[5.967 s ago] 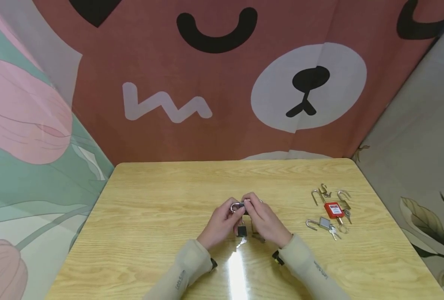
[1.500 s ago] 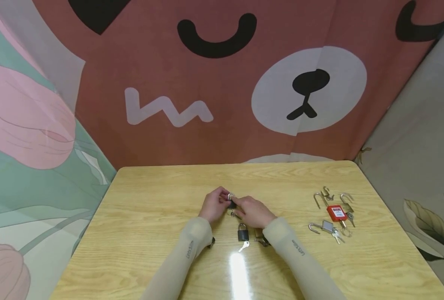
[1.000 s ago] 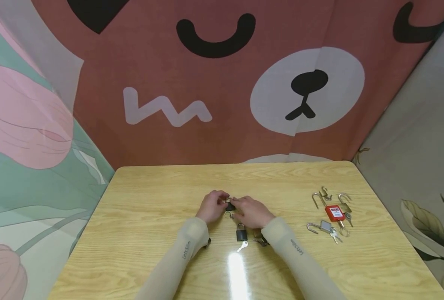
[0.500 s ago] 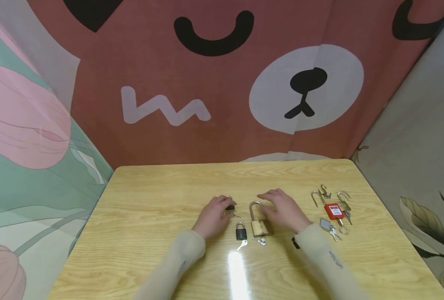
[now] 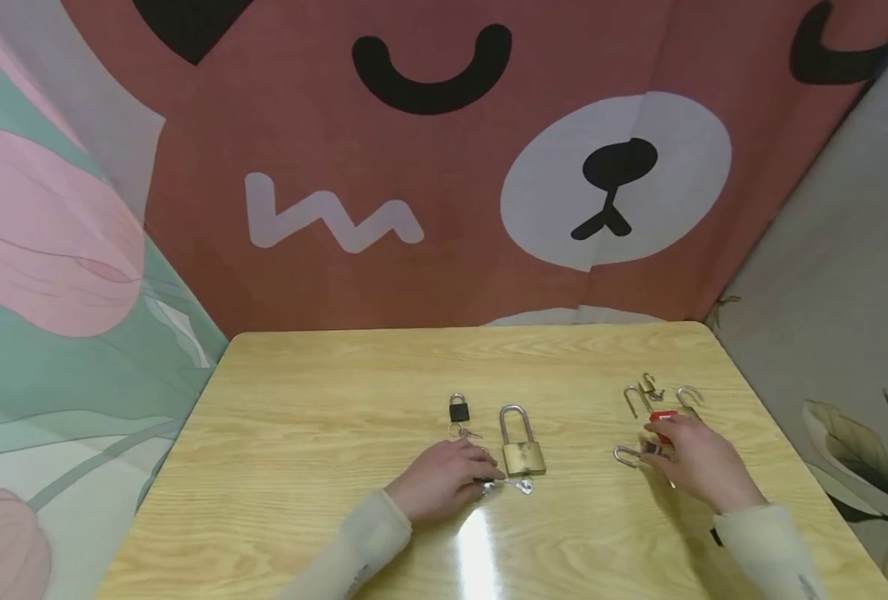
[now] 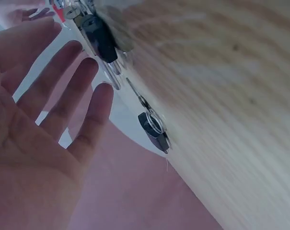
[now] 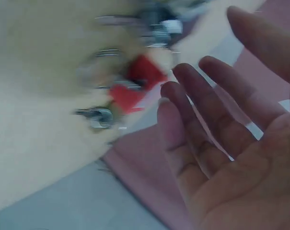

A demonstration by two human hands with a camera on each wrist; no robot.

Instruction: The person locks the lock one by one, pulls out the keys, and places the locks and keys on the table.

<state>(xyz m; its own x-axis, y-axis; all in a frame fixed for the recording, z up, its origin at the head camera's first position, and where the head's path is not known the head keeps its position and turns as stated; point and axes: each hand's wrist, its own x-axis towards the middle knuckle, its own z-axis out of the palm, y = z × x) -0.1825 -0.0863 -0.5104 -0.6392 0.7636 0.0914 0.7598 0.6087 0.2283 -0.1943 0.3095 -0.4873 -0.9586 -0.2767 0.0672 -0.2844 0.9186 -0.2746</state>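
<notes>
A wood-grain table (image 5: 323, 375) stands before a cloth backdrop (image 5: 413, 279) printed with a bear's face. Closest to my view, just left of the long-shackled brass padlock (image 5: 524, 460), the left hand (image 5: 444, 482) lies with fingers loose and extended over a black padlock (image 6: 100, 40); they grip nothing, and I can't tell whether they touch it. A key (image 5: 523, 486) lies just nearer than the brass padlock. Well to that padlock's right, the right hand (image 5: 702, 458) is over a silver padlock (image 5: 626, 457) with an open shackle, fingers parted and slightly bent, nothing clasped. I'd expect both locks to be dense, rigid and sturdy, their smooth faces a little slippery; I'd pinch the body across its flat sides. Left of the brass padlock, level with its shackle, lies a second black padlock (image 5: 459, 412). Far to its right, beyond the silver one, are a half-covered red padlock (image 5: 664, 415) and a small brass padlock (image 5: 648, 384).
</notes>
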